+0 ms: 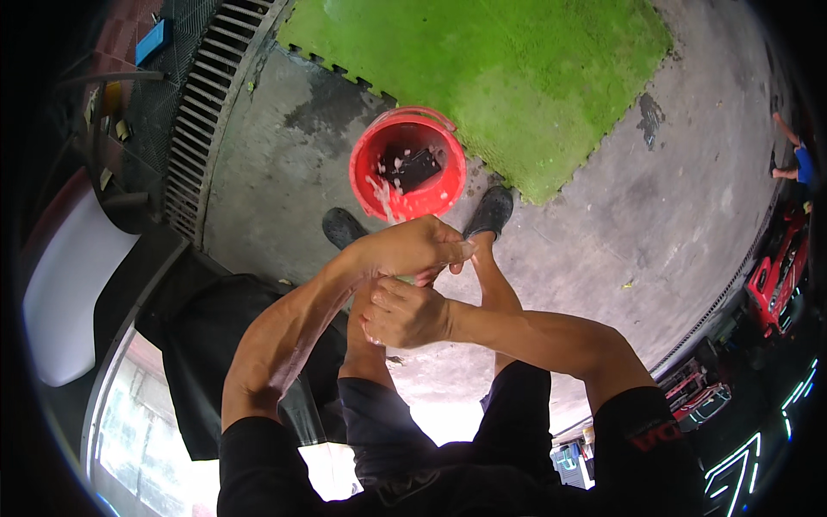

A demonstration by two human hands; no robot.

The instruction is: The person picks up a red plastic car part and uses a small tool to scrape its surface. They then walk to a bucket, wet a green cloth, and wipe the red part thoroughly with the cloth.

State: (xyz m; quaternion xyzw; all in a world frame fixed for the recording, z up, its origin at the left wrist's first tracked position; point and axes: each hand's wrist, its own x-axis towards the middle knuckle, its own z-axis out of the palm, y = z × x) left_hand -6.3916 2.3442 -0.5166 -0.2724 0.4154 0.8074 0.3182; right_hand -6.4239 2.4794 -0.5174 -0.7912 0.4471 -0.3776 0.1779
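Observation:
My left hand [416, 246] and my right hand [403, 314] are both closed, one just above the other in the picture, with bent wrists. Between them shows a small bit of a wet light-green wad [408, 280]; my fingers cover the rest, so its kind is hard to make out. Water [384, 196] streams and splashes in drops from beneath my hands toward a red bucket [365, 164]. The bucket stands on the floor just beyond my feet, with something dark inside it.
A green foam mat [551, 86] lies beyond the bucket on the concrete floor [603, 250]. At left runs a drain grate [191, 129], with a black cover [202, 345] and a white-and-red panel [65, 293] nearer me. A person [801, 162] is at far right, above red vehicles [775, 276].

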